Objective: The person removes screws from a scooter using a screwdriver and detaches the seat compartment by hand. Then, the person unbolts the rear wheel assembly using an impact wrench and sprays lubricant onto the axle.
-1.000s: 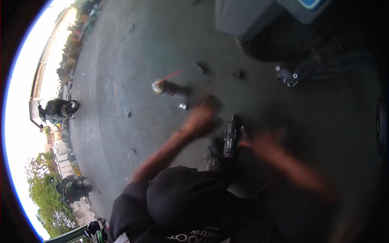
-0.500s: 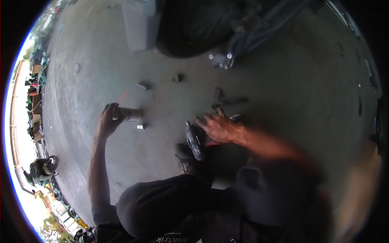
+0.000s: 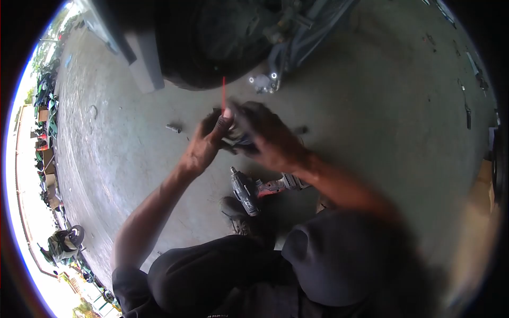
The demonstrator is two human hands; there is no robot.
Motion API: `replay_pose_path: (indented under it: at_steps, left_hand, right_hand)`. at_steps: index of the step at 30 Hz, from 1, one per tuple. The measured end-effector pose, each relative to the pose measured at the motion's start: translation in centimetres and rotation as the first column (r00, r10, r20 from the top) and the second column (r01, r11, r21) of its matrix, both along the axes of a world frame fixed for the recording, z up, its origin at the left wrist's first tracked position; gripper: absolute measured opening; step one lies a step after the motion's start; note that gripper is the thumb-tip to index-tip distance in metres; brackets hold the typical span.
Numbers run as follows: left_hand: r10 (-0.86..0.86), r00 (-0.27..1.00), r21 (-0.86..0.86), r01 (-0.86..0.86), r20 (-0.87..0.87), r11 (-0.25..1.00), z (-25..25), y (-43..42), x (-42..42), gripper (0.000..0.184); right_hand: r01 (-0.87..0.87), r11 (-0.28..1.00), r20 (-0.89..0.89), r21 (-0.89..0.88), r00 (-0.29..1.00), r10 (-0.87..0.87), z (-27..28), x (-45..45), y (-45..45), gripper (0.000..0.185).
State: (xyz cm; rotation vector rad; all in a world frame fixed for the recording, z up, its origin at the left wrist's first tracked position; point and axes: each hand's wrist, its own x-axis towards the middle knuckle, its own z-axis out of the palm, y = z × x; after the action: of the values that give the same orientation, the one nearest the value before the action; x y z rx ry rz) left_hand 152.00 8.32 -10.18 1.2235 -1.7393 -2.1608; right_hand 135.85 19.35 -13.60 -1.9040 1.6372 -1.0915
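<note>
The spray can [image 3: 231,135] is between my two hands, mostly hidden by the fingers, with its thin red straw [image 3: 224,95] pointing up and away. My left hand [image 3: 208,139] is closed around the can near its top. From the other side, my right hand [image 3: 269,135], partly blurred, is curled against the can. Below the hands, a cordless impact tool [image 3: 245,192] with a red and grey handle lies on the floor beside a shoe [image 3: 232,209]. A small metal socket [image 3: 174,128] lies left of my hands.
A vehicle wheel [image 3: 212,47] and a grey panel [image 3: 144,63] are at the top. A metal part with two bright round ends [image 3: 264,82] hangs near the wheel. A parked scooter [image 3: 66,244] stands far left. Cardboard [image 3: 483,185] is at the right edge.
My left hand has lifted the can off the floor and brought it rightward. My right hand has moved from the small parts by the impact tool up to the can. The view has shifted.
</note>
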Motion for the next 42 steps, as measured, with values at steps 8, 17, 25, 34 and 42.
replay_pose_path:
  at_steps: [8,17,25,34,42]
  left_hand:
    - [-0.295,0.956,-0.288,0.283,0.003,0.915,-3.2,5.1,-4.7,0.096]
    - [-0.224,0.964,-0.147,0.245,0.146,0.958,-5.1,4.5,-3.1,0.087]
    - [-0.243,0.951,-0.174,0.276,0.190,0.945,-6.6,5.1,-3.1,0.075]
    - [-0.230,0.959,-0.213,0.262,0.165,0.941,-6.5,5.0,-2.7,0.074]
    - [-0.235,0.966,-0.131,0.247,0.105,0.960,-5.8,5.6,-3.0,0.093]
  right_hand:
    - [0.383,0.876,0.400,-0.295,0.882,-0.251,-0.5,-6.2,1.2,0.079]
    - [0.401,0.882,0.414,-0.247,0.867,-0.278,-1.7,-8.5,1.0,0.066]
    - [0.385,0.897,0.503,-0.215,0.831,-0.237,-1.5,-8.2,0.9,0.066]
    - [0.390,0.899,0.500,-0.200,0.829,-0.249,-1.4,-7.9,0.7,0.065]
    - [0.434,0.885,0.525,-0.170,0.800,-0.291,-1.4,-8.0,1.0,0.066]
